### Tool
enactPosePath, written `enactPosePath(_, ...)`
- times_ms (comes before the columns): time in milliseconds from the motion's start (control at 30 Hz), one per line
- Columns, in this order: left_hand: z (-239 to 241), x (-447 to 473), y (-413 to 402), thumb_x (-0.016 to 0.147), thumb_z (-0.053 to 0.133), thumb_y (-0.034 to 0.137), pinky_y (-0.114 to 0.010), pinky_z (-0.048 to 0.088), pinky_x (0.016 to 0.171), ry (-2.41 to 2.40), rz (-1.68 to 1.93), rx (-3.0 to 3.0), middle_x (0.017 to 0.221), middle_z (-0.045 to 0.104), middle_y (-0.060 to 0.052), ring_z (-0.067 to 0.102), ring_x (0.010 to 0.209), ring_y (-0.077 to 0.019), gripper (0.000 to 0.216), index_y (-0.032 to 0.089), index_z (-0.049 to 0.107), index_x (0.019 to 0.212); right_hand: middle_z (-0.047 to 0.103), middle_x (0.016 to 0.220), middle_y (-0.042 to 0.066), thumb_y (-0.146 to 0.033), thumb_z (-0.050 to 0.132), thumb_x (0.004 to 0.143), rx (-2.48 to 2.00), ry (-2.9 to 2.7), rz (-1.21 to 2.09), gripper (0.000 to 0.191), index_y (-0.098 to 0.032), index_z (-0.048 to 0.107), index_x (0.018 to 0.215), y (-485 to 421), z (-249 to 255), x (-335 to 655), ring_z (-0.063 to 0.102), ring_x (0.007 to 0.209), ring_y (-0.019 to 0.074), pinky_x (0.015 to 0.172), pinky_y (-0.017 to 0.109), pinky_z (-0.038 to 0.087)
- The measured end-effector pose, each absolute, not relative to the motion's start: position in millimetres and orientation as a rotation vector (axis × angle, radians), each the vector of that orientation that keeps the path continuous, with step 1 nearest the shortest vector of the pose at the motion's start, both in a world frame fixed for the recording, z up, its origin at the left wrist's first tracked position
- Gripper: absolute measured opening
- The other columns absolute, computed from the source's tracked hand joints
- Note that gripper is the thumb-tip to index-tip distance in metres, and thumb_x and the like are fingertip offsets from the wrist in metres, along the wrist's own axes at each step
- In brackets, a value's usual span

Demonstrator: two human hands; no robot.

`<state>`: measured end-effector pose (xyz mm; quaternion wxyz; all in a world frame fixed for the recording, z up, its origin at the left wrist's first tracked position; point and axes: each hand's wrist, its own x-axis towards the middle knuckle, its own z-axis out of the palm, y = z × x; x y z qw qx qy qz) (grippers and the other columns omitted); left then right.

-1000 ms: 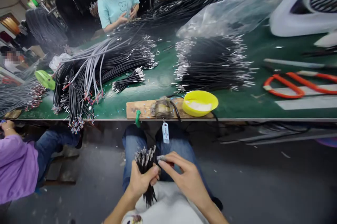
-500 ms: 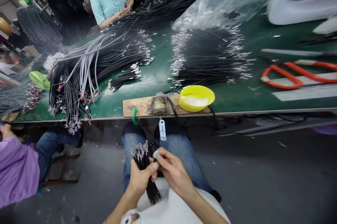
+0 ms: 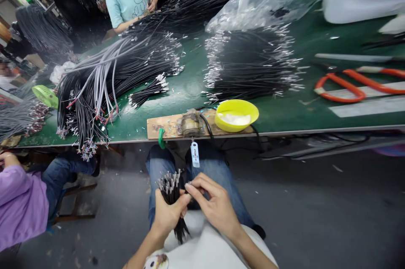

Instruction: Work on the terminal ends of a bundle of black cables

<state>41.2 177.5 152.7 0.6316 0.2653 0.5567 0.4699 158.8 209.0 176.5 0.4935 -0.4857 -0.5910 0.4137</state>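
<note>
Left hand (image 3: pixel 169 215) fist-clamps thin black wire bundle (image 3: pixel 172 193) | right hand (image 3: pixel 215 205) fingertips pinch 1 silvery tip

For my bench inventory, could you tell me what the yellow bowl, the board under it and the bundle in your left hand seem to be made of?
Yellow bowl: glossy, evenly coloured, likely plastic. Board: pale, matte, worn, probably bare wood. Bundle gripped by the left hand: matte black sheathed cables, probably rubber or PVC, with shiny silver tips, apparently metal.

Bowl (image 3: pixel 236 115) right of motor (image 3: pixel 190 125) (on board (image 3: pixel 164 125)).
</note>
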Motion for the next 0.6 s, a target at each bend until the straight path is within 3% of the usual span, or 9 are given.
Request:
enactPosePath(100,148,44,176,0.060,0.074,0.044,-0.021,0.026,0.036,1.262,1.093,0.607,0.038,0.044,0.006,0.035,0.033,-0.0044,0.039,0.011,0.055,0.070,0.051,0.057,0.001,-0.024,0.054,0.079,-1.186,-1.342,0.931,0.024,-0.019,0.055,0.056,205,175,152,0.049,0.055,0.0134,0.051,0.024,0.040)
enactPosePath(167,146,44,177,0.062,0.073,0.043,-0.020,0.027,0.036,1.238,1.106,0.603,0.042,0.046,0.006,0.037,0.033,-0.0038,0.038,0.012,0.054,0.071,0.053,0.061,0.002,-0.029,0.056,0.078,-1.166,-1.212,1.049,0.023,-0.019,0.058,0.058,204,173,148,0.052,0.058,0.0143,0.053,0.024,0.043)
enactPosePath(300,139,42,177,0.068,0.069,0.041,-0.018,0.031,0.036,1.156,1.103,0.607,0.054,0.054,0.004,0.040,0.035,-0.0022,0.033,0.012,0.053,0.071,0.051,0.059,-0.001,-0.044,0.064,0.070,-1.015,-0.773,1.592,0.030,-0.019,0.057,0.055,204,171,143,0.049,0.050,0.0120,0.046,0.024,0.043)
enactPosePath(400,133,39,176,0.075,0.064,0.037,-0.016,0.033,0.035,1.085,1.056,0.605,0.059,0.056,0.003,0.041,0.036,-0.0022,0.028,0.011,0.054,0.075,0.045,0.051,-0.005,-0.046,0.071,0.061,-0.901,-0.461,1.959,0.034,-0.019,0.052,0.053,206,172,143,0.045,0.040,0.0105,0.039,0.025,0.042)
enactPosePath(500,127,35,174,0.080,0.059,0.033,-0.015,0.033,0.034,1.034,0.998,0.588,0.057,0.055,0.004,0.039,0.035,-0.0019,0.023,0.011,0.055,0.077,0.042,0.049,-0.006,-0.046,0.072,0.060,-0.928,-0.384,1.985,0.033,-0.017,0.056,0.057,209,173,147,0.045,0.043,0.0099,0.042,0.024,0.042)
enactPosePath(600,123,31,173,0.082,0.056,0.031,-0.014,0.030,0.032,1.006,0.957,0.555,0.057,0.053,0.005,0.035,0.034,-0.0011,0.021,0.011,0.055,0.080,0.049,0.056,-0.003,-0.045,0.071,0.061,-0.969,-0.639,1.872,0.030,-0.016,0.063,0.067,213,175,155,0.047,0.051,0.0097,0.050,0.023,0.043)
